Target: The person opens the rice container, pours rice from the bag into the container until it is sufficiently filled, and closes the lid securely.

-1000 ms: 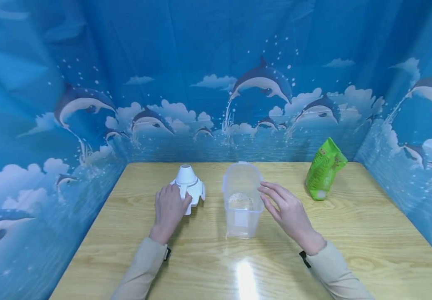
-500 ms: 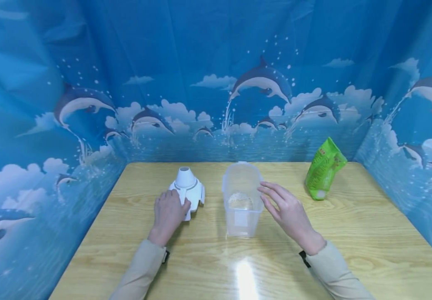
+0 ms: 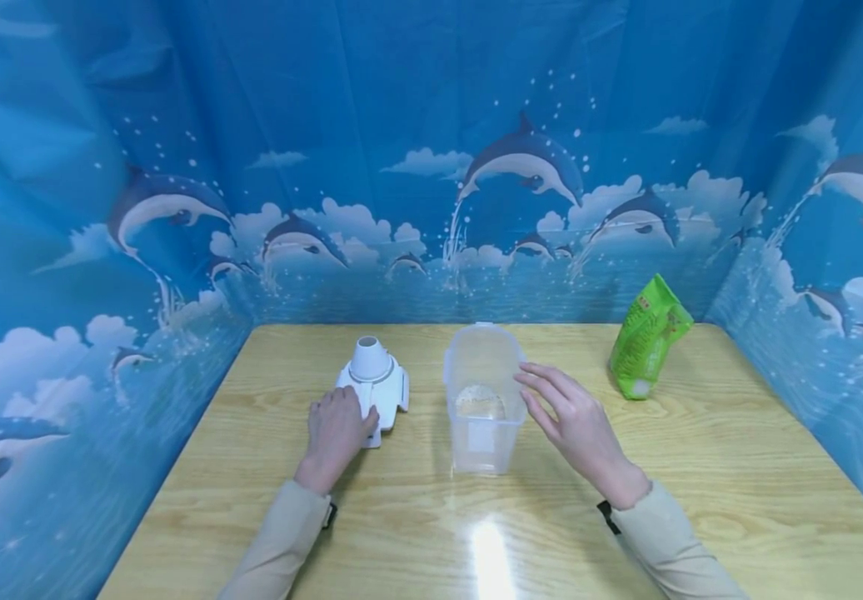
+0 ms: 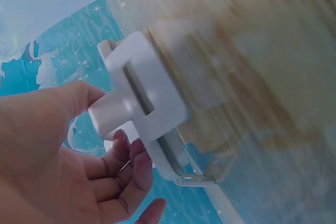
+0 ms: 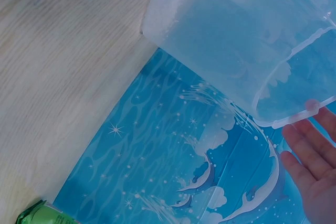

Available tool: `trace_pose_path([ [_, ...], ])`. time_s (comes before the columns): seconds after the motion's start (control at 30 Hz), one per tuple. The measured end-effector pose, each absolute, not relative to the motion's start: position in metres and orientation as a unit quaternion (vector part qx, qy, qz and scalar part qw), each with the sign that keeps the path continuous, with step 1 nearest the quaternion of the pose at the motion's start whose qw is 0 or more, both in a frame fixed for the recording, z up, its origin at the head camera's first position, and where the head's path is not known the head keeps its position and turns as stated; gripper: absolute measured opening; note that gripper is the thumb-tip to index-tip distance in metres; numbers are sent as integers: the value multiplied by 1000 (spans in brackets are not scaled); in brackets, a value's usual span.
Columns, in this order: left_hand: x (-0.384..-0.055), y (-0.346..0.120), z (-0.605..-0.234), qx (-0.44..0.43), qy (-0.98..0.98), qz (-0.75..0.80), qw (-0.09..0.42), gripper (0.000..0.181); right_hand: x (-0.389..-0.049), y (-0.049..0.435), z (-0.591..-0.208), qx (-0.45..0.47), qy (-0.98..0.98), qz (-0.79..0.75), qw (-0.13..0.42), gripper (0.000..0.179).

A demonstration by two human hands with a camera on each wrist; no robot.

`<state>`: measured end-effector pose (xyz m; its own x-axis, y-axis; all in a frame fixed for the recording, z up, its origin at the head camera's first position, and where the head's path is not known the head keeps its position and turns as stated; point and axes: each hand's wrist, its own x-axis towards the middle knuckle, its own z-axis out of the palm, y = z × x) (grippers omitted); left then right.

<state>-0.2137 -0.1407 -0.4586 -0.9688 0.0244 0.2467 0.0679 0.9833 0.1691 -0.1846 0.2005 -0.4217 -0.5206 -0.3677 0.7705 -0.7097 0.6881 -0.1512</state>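
My left hand (image 3: pixel 337 431) holds a white plastic lid-like piece (image 3: pixel 373 392) with a cone-shaped spout pointing up and flaps along its sides. In the left wrist view, a stubby knob on the white piece (image 4: pixel 152 87) sits between the thumb and the curled fingers (image 4: pixel 136 174). A clear plastic container (image 3: pixel 486 446) stands upright and open-topped in the middle, with pale grains (image 3: pixel 480 402) in it. My right hand (image 3: pixel 574 425) rests relaxed fingertips at the container's right rim; the right wrist view shows straight fingers (image 5: pixel 304 148) right at that rim.
A green printed bag (image 3: pixel 645 342) stands at the back right of the wooden table (image 3: pixel 416 525). Behind and at both sides hangs a blue dolphin-print curtain (image 3: pixel 431 167). Bright glare lies on the table's front middle.
The white piece has tipped and shifted slightly toward the near side, with its front flap lower now. My left hand has moved slightly with it. The right hand and container have stayed put.
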Motion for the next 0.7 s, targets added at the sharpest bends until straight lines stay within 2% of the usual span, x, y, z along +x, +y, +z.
trace_pose_path([
  [0.13,-212,-142,-459,-30,-987,-89,134,44,-185,200,-422,323,-839,231,372,27],
  [0.4,-212,-141,-457,-54,-958,-104,262,45,-184,201,-420,320,-842,232,369,30],
  [0.57,-213,-131,-442,-82,-933,-129,326,35,-184,201,-421,320,-840,233,371,29],
  [0.7,-211,-119,-425,-136,-909,-151,364,35,-184,200,-420,323,-838,232,374,27],
])
